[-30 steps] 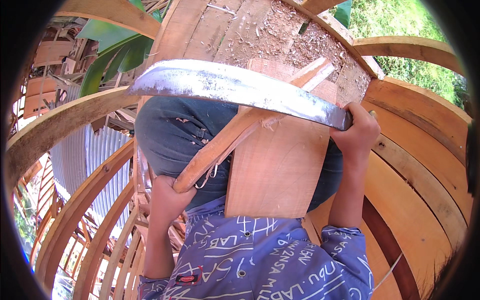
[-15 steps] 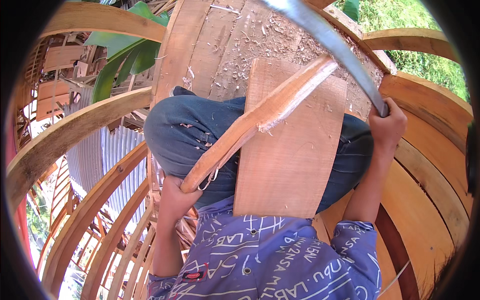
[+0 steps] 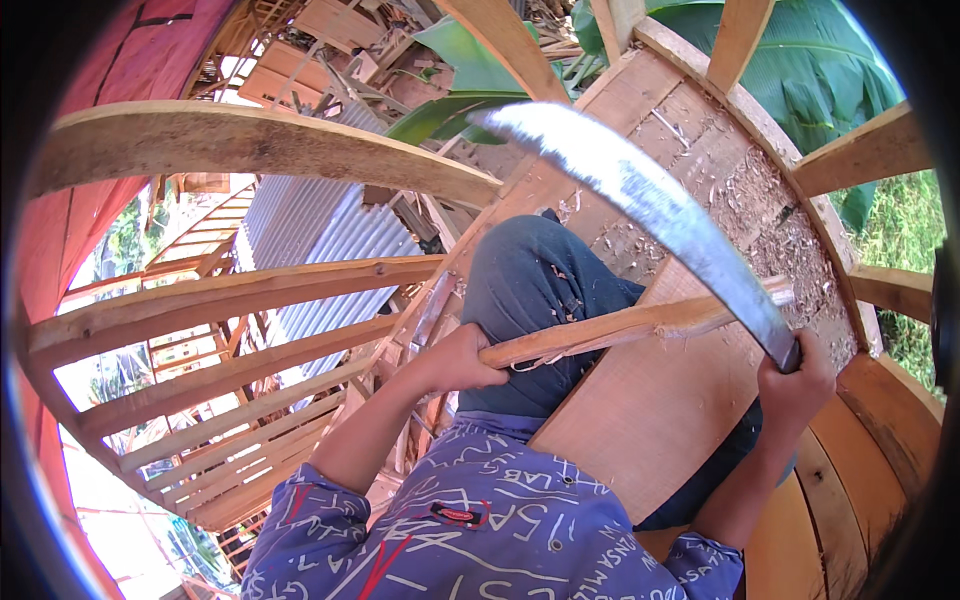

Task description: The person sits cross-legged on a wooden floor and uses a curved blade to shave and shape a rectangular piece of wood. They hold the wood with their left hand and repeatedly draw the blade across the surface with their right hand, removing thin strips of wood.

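A: Left hand [image 3: 455, 362]?

B: Fist wrapped round the near end of a long pale wooden stick [image 3: 640, 325], which runs out rightward across the dark trousered knee [image 3: 535, 300].

A: Right hand [image 3: 795, 385]?

B: Clenched on the handle of a long curved grey steel blade [image 3: 650, 205], raised above the stick, tip up and to the left.

A: Beneath the stick?

B: A flat reddish-brown wooden board [image 3: 660, 410], leaning between both hands; wood shavings [image 3: 760, 215] beyond it.

A: Labels?

B: A small red-and-black oval patch [image 3: 458, 514] on the blue scribble-print shirt, below the left hand.

One curved blade [image 3: 660, 215], one stick [image 3: 620, 328], one board [image 3: 650, 410].
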`<state>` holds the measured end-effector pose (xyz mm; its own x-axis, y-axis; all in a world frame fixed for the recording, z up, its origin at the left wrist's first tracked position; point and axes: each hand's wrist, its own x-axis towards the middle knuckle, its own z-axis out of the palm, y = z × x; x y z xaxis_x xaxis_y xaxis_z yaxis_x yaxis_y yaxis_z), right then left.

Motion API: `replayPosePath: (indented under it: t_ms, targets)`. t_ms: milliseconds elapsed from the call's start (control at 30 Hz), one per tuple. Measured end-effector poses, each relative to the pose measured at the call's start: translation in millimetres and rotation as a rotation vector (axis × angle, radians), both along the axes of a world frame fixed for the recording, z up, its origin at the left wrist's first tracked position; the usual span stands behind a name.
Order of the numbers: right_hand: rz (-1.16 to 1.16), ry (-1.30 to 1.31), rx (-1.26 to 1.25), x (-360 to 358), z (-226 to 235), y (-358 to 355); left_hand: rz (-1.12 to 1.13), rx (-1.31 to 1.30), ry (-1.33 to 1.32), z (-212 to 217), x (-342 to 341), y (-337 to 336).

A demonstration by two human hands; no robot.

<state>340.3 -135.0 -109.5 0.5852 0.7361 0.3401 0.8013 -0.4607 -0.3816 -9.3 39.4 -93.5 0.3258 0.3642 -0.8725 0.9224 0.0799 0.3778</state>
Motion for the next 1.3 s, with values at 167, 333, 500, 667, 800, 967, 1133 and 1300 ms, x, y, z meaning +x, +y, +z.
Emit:
replayPosePath:
  t_ms: [167,333,500,667,800,967,1133,1300]
  targets:
    - [-0.152,-0.087,-0.137,33,-37,-30,0.009,0.028,-0.006,7,1,-2]
    - [-0.51,0.217,-0.078,48,-27,-45,-0.032,0.053,0.032,-3,3,-5]
    - [-0.265,0.314,0.077,34,-20,-36,0.046,0.056,-0.015,-8,-3,-10]
    - [-0.057,0.214,0.018,8,-25,-28,0.045,0.083,0.019,-2,9,-11]
    - [-0.162,0.14,-0.095,17,-25,-35,0.043,0.126,0.03,-3,5,-15]
    - [-0.206,0.152,-0.128,19,-25,-38,0.074,0.112,-0.009,2,11,-18]
    - [-0.219,0.085,-0.084,21,-22,-41,0.086,0.106,-0.02,4,11,-18]
    - [-0.234,0.022,-0.079,19,-22,-43,0.047,0.123,-0.004,10,15,-18]
